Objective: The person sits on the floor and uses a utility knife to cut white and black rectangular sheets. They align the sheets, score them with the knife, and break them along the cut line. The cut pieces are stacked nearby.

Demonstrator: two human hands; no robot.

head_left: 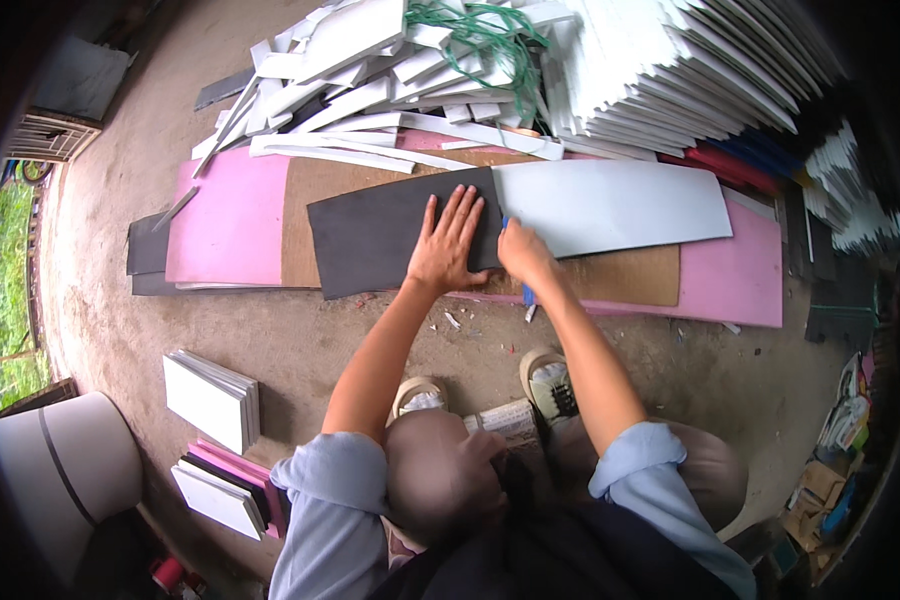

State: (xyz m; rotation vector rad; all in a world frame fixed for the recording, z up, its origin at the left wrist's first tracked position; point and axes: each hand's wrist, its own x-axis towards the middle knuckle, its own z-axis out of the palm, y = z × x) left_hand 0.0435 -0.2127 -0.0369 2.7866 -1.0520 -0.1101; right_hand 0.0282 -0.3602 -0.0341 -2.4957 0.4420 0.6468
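Sheet of black foam (370, 230) lies over the left half of a long brown board (630, 277), the left hand (444, 258) pressed flat on it, fingers slightly apart and thumb spread toward the sheet's right edge. At that edge, above the middle of the brown board, the right hand (526, 255) is curled in a fist, fingers clamped on a blue-handled tool (528, 294), probably a utility knife, though the fist hides most of it. A white sheet (620, 200) covers the brown board's right half and runs past that end; pink panels (225, 225) show beyond both ends. A heap of white offcuts (360, 55) topped with green twine (480, 45) sits on the brown board's far side.

By its look, the black piece should be light, semi-stiff and smooth, likely to bow if raised from one corner and to slide under a sideways push, its surface easily dented or nicked. A broad flat palm suits it for steadying; for lifting, the two long edges at the brown board's left half look the surest hold, well away from the tool.
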